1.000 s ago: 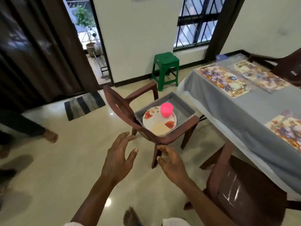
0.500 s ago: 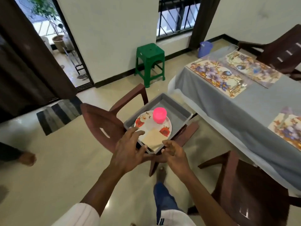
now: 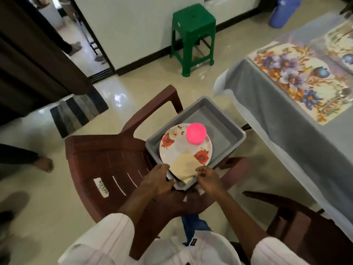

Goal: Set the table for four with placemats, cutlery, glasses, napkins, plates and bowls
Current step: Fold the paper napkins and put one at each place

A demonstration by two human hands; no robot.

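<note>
The far placemat (image 3: 340, 41) runs off the right edge, cutlery (image 3: 342, 94) on the near placemat (image 3: 292, 77) is blurred — bin (image 3: 284, 10) cropped above

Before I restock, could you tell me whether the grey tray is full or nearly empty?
Nearly empty: the grey tray holds a plate with a pink cup and napkin, its far half bare.

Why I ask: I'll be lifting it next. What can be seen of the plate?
The plate is round, white and glossy, printed with red and pale flowers. It lies in the near end of a grey tray on a brown chair. A pink cup stands on its far side and a cream napkin covers its near part. The left hand and right hand meet its near rim; whether they grip it is unclear.
</note>
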